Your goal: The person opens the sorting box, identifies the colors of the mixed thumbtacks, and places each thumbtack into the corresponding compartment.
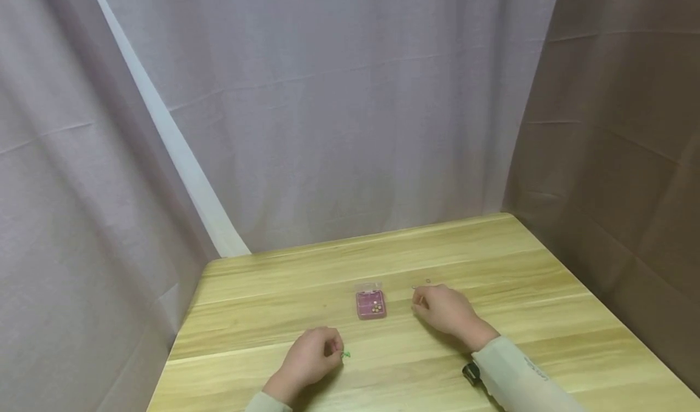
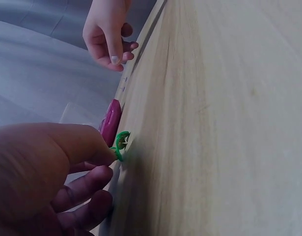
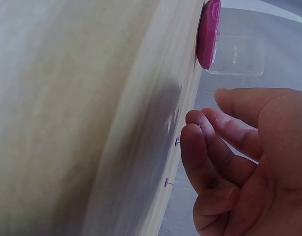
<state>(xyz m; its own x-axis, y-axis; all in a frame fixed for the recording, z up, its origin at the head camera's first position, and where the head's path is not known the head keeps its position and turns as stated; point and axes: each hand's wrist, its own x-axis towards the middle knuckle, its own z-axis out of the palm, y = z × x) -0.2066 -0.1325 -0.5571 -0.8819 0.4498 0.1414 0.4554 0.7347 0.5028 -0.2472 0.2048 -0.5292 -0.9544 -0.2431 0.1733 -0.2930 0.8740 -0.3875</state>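
My left hand pinches a small green earring between thumb and fingertip, close over the table. It is curled, with a thin gold pin showing. My right hand hovers low over the table to the right of a small pink case, its fingers loosely bent with nothing between them and the thumb apart. Just beyond those fingers, two small purple studs with thin pins lie on the table. The case is open, and several small gold pieces sit in its near right part.
A clear lid is hinged back at the far side of the case. The wood-grain table is bordered by grey curtains at the back and sides. A black band shows under the right sleeve.
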